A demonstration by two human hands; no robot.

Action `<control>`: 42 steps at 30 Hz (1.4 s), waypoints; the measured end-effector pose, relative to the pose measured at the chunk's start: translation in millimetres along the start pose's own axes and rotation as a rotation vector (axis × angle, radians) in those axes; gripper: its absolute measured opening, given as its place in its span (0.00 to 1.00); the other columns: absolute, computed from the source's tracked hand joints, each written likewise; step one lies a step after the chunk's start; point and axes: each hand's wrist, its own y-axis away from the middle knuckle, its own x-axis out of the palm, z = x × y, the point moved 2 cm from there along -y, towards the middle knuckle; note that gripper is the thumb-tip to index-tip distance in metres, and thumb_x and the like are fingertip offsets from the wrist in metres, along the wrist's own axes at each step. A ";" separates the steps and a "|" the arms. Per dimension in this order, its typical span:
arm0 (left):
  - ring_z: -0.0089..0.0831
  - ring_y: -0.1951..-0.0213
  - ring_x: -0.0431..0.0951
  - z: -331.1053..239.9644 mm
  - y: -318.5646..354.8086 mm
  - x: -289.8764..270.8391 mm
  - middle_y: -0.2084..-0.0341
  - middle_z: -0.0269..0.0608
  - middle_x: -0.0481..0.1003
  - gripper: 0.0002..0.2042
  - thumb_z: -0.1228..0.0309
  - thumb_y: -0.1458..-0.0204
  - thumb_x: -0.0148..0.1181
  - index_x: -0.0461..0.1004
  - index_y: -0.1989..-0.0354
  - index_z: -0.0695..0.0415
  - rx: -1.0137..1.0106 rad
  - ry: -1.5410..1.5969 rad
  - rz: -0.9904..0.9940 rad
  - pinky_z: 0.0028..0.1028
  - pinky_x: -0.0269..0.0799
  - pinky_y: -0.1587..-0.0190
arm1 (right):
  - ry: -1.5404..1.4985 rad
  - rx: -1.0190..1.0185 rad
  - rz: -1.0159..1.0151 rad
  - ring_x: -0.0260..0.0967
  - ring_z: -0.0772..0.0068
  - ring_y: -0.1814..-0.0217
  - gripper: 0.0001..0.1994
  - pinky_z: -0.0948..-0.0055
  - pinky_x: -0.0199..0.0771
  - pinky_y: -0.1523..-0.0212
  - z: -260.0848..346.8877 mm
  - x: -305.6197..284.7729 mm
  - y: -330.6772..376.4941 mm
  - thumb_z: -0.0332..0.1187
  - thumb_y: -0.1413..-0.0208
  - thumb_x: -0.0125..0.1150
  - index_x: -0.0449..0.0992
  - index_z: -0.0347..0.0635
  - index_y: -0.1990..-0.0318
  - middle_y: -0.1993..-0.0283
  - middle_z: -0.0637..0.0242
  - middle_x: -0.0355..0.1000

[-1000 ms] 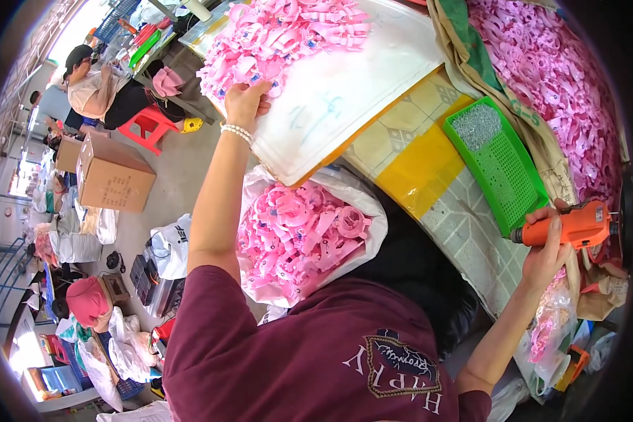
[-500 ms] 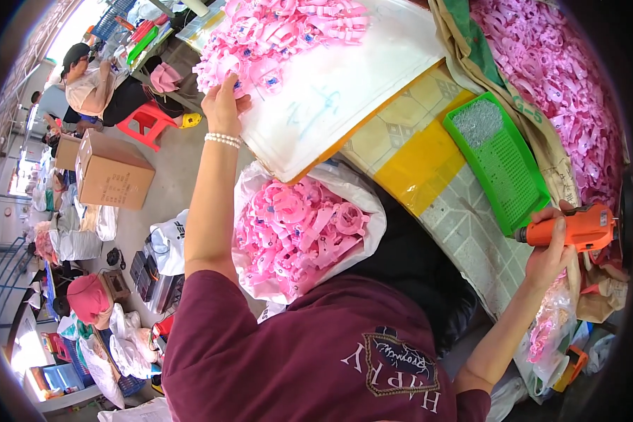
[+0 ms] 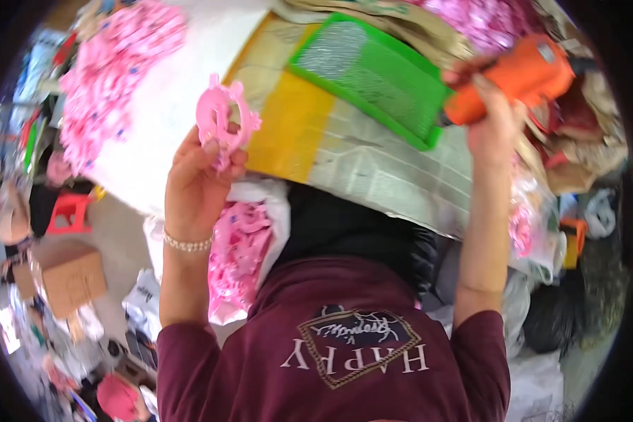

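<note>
We count two hands at work, each with one thing. Our left hand (image 3: pixel 198 176) pinches one pink plastic piece (image 3: pixel 205 116) by its lower end, between thumb and fingers, upright above the near right corner of the white board (image 3: pixel 179 84). Our right hand (image 3: pixel 496 116) is wrapped round one orange power tool (image 3: pixel 524 74), whose dark end is just beside the right corner of one green tray (image 3: pixel 404 98); we cannot tell whether they touch. Silvery metal bits (image 3: pixel 334 48) are heaped at the tray's left end, too small for us to count.

We see three masses of pink pieces: one pile (image 3: pixel 112 77) along the board's left edge, one filling a white sack (image 3: pixel 279 214) below the near edge of the table (image 3: pixel 373 172), and one heap (image 3: pixel 482 21) beyond the tray's far edge. Blur and overlap keep us from counting within them. One yellow band (image 3: pixel 292 130) reaches the table's near edge between board and tray.

For moving, we have the white surface between the pile and the board's right edge, and the patterned strip between the tray and the table's near edge
</note>
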 end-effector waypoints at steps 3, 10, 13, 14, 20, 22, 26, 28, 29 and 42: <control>0.33 0.68 0.79 44.3 -11.3 16.0 0.57 0.46 0.73 0.21 0.75 0.50 0.52 0.63 0.46 0.63 -0.232 -0.019 -0.039 0.26 0.77 0.67 | 0.001 0.060 -0.042 0.73 0.64 0.69 0.09 0.68 0.74 0.64 -3.1 0.9 -1.9 0.28 0.50 0.53 0.69 0.32 0.62 0.70 0.57 0.72; 0.39 0.65 0.80 110.4 -23.3 45.8 0.57 0.50 0.73 0.18 0.73 0.47 0.47 0.61 0.47 0.63 -0.535 0.089 0.080 0.31 0.78 0.64 | -0.022 0.088 -0.089 0.67 0.68 0.76 0.19 0.67 0.71 0.69 -19.6 -7.2 -4.5 0.42 0.48 0.51 0.67 0.32 0.58 0.73 0.59 0.68; 0.38 0.65 0.79 123.7 -26.0 58.9 0.57 0.48 0.73 0.18 0.70 0.46 0.48 0.61 0.47 0.62 -0.570 0.215 0.069 0.32 0.78 0.64 | -0.028 0.102 -0.104 0.65 0.71 0.76 0.23 0.70 0.68 0.71 -26.9 -4.8 -5.0 0.49 0.46 0.52 0.65 0.34 0.57 0.74 0.63 0.66; 0.37 0.63 0.79 128.0 -28.8 60.7 0.57 0.46 0.73 0.16 0.68 0.43 0.48 0.61 0.47 0.61 -0.573 0.247 0.120 0.33 0.77 0.62 | -0.059 0.077 -0.105 0.65 0.73 0.76 0.22 0.74 0.67 0.73 -28.9 -3.4 -5.2 0.48 0.44 0.52 0.64 0.35 0.57 0.74 0.63 0.65; 0.38 0.59 0.78 139.3 -37.5 67.8 0.53 0.46 0.71 0.14 0.67 0.39 0.46 0.60 0.48 0.60 -0.547 0.088 0.117 0.34 0.75 0.58 | -0.093 0.107 -0.207 0.64 0.74 0.79 0.20 0.76 0.66 0.76 -36.7 -0.1 -12.2 0.48 0.41 0.49 0.64 0.37 0.58 0.76 0.65 0.63; 0.39 0.58 0.78 141.2 -39.2 68.2 0.52 0.46 0.70 0.15 0.68 0.40 0.47 0.59 0.48 0.61 -0.551 0.044 0.120 0.34 0.75 0.58 | -0.060 0.096 -0.200 0.64 0.74 0.79 0.20 0.76 0.65 0.77 -42.1 -2.7 -14.6 0.49 0.41 0.49 0.64 0.38 0.59 0.76 0.65 0.63; 0.42 0.56 0.77 143.6 -40.9 69.0 0.51 0.48 0.70 0.16 0.69 0.40 0.46 0.59 0.46 0.62 -0.550 0.087 0.084 0.34 0.75 0.55 | -0.060 0.071 -0.216 0.64 0.73 0.79 0.21 0.75 0.66 0.79 -53.2 -4.7 -15.8 0.50 0.43 0.50 0.63 0.38 0.59 0.74 0.64 0.64; 0.43 0.56 0.77 144.4 -42.5 67.8 0.50 0.48 0.70 0.17 0.69 0.40 0.46 0.58 0.45 0.62 -0.555 0.113 0.062 0.34 0.75 0.54 | -0.104 0.034 -0.275 0.64 0.72 0.79 0.22 0.74 0.67 0.80 -57.2 -5.7 -16.1 0.50 0.44 0.52 0.62 0.38 0.58 0.70 0.63 0.64; 0.42 0.56 0.77 144.2 -43.2 66.8 0.51 0.48 0.69 0.18 0.70 0.41 0.49 0.58 0.44 0.62 -0.566 0.147 0.066 0.34 0.75 0.54 | -0.101 0.039 -0.276 0.64 0.72 0.79 0.22 0.74 0.67 0.80 -58.2 -6.3 -16.1 0.50 0.44 0.52 0.62 0.38 0.58 0.70 0.63 0.64; 0.38 0.57 0.78 138.9 -47.4 72.0 0.52 0.42 0.67 0.31 0.80 0.53 0.62 0.53 0.42 0.59 -0.579 -0.035 0.105 0.31 0.75 0.55 | -0.167 0.119 -0.208 0.63 0.70 0.81 0.27 0.74 0.65 0.82 -63.3 -12.1 -14.4 0.56 0.48 0.53 0.65 0.37 0.62 0.77 0.62 0.63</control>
